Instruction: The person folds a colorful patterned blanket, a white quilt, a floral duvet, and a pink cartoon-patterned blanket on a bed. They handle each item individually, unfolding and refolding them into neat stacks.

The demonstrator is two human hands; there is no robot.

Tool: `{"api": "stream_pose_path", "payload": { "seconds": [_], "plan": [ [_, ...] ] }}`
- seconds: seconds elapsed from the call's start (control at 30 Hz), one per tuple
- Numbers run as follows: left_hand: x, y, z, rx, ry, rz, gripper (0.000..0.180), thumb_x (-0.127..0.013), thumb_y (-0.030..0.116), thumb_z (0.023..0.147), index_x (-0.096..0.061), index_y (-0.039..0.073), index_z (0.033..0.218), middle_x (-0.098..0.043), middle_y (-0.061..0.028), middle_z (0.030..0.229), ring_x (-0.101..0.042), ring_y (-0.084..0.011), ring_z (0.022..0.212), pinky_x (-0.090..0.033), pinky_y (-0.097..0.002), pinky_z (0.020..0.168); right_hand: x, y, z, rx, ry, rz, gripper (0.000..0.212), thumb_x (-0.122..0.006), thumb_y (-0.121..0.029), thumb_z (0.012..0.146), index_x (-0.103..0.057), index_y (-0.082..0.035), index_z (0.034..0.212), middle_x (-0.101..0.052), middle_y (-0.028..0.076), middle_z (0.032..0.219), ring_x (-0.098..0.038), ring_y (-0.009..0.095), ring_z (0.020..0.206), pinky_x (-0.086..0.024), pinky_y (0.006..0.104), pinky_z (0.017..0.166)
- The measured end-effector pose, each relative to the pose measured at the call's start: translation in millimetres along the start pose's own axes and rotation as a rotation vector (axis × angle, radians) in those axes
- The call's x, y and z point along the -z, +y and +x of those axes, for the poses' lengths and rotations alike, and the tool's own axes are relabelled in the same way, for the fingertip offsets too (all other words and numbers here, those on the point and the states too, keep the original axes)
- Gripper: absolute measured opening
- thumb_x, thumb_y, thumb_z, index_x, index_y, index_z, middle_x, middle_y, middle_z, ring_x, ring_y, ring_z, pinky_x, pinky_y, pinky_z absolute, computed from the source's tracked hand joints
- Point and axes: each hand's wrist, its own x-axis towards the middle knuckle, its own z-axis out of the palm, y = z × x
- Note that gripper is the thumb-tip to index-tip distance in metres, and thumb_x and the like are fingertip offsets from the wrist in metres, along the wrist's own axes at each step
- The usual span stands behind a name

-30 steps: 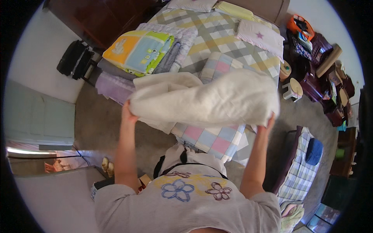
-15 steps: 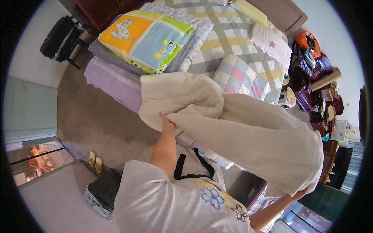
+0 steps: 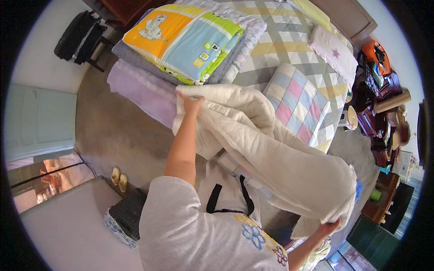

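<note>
The left hand grasped one edge of a single white quilt near the frame's centre, while the right hand gripped its other end at lower right. One star-marked pillow lay at upper right; two slippers sat at lower left.

Greyish floor, white wall, pale door, brown headboard.

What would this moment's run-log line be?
left hand: gripping white quilt; right hand: gripping another part; white quilt: spanning between hands, partly covering patchwork quilt; bed: folded bedding stack, star-marked pillow
</note>
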Motion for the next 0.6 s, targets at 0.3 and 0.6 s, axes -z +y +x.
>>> {"api": "stream_pose_path", "payload": {
  "seconds": [0.3,0.6],
  "plan": [
    [-4,-87,23,-0.085,-0.142,0.096,0.058,-0.072,0.041,0.065,-0.059,0.000,0.105,-0.060,-0.0185,0.107,-0.056,-0.0312,0.101,-0.043,-0.0369,0.086,-35,87,-19,-0.417,-0.245,0.106,0.047,-0.054,-0.016,0.075,-0.047,-0.001,0.118,-0.055,0.013,0.116,-0.053,0.029,0.107,-0.043,0.0457,0.092],
    [55,111,-121,-0.643,-0.396,0.037,0.038,-0.066,0.026,0.077,-0.058,0.000,0.104,-0.063,-0.0175,0.096,-0.060,-0.0282,0.093,-0.045,-0.0343,0.080,-87,75,15,-0.187,-0.299,-0.021,0.043,-0.055,-0.015,0.076,-0.048,0.002,0.115,-0.055,0.014,0.111,-0.054,0.027,0.103,-0.044,0.0385,0.092]
  ]
}}
